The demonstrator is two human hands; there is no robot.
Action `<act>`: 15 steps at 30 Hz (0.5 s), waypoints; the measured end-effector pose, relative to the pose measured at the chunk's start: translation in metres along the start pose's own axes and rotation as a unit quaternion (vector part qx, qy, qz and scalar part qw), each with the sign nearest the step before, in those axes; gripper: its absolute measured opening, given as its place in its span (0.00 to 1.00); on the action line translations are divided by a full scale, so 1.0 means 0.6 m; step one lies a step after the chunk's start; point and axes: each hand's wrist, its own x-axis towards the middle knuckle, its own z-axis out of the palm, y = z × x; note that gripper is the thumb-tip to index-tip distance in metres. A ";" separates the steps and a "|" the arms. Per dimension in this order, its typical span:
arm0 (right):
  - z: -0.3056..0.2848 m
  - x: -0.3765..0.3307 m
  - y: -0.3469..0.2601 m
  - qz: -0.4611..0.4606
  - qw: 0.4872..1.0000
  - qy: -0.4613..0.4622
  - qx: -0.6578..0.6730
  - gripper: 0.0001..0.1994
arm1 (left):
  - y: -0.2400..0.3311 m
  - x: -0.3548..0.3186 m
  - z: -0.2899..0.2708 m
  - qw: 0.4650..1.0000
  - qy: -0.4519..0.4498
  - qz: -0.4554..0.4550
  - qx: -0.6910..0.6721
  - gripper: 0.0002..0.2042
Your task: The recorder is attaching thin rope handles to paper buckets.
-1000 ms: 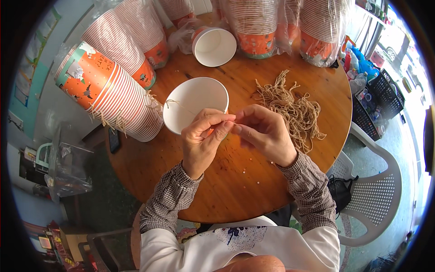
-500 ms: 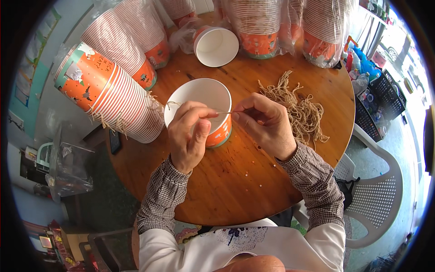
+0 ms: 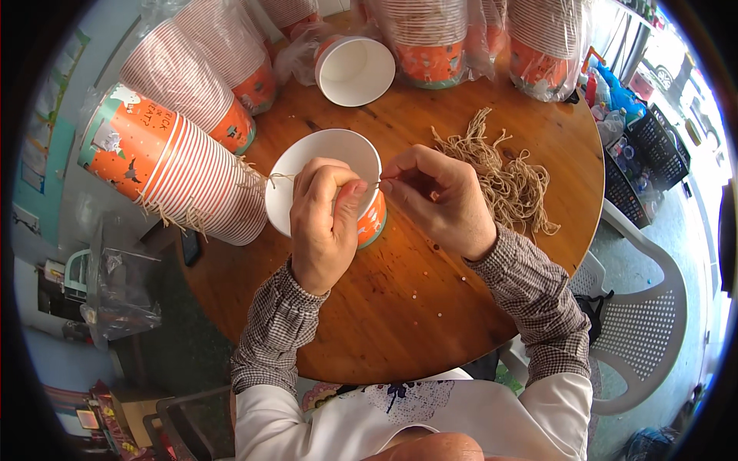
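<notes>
A white-lined orange paper bucket [image 3: 311, 146] stands on the table in front of me. A thin twine [image 3: 282, 176] shows at its left rim and again between my fingertips. My left hand [image 3: 327, 223] is in front of the bucket, its fingers curled in and its thumb pressed against them on the twine. My right hand [image 3: 442, 201] pinches the twine's end between thumb and forefinger, right beside the left fingertips. A tangled pile of loose twine [image 3: 507, 184] lies to the right of my right hand.
A leaning stack of orange buckets [image 3: 192, 161] with twine ends lies at left. Bagged bucket stacks [image 3: 430, 46] line the table's far side, near a single tipped bucket [image 3: 338, 73]. A phone [image 3: 190, 244] is at the left edge. A white plastic chair [image 3: 642, 323] stands at right.
My left fingers have curled from a loosely extended pose into a closed grip on the twine. Both hands appear slightly further left, and my view has shifted a little.
</notes>
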 end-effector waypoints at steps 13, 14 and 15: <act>-0.053 0.028 0.071 -0.091 0.984 0.154 -0.023 0.03 | -0.002 -0.015 -0.023 0.995 -0.092 -0.029 0.036 0.11; -0.067 0.033 0.078 -0.071 0.976 0.204 0.019 0.03 | -0.002 -0.025 -0.025 0.993 -0.099 -0.017 0.065 0.11; -0.081 0.037 0.089 -0.087 0.966 0.238 0.048 0.03 | 0.002 -0.033 -0.023 0.989 -0.102 -0.003 0.103 0.11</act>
